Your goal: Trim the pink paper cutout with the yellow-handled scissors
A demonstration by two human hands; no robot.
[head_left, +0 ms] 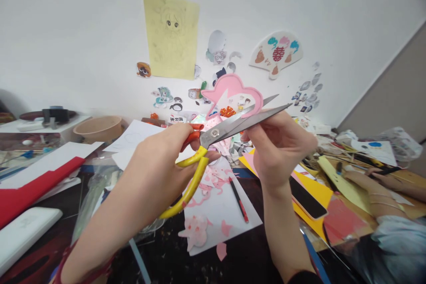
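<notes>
My left hand (pixel 163 164) grips a pair of scissors (pixel 229 128) by its yellow and orange handles, and the blades stand partly apart, pointing right. A pink cutout (pixel 229 86) with a curved, scalloped outline is in my right hand (pixel 278 142), pinched at its lower right edge between thumb and fingers. Its right side lies between the scissor blades. Below the hands, a white sheet (pixel 239 222) carries pink scraps, a pink paper shape (pixel 195 230) with small red marks, and a black and red pen (pixel 238 199).
To the right, a phone (pixel 308 197) rests on yellow paper, near another person's hands (pixel 362 186). A red strip (pixel 40 186) and a white box-like object (pixel 28 237) lie at left. A round tan bowl (pixel 98 128) stands behind; stickers and a yellow drawing (pixel 171 35) hang on the wall.
</notes>
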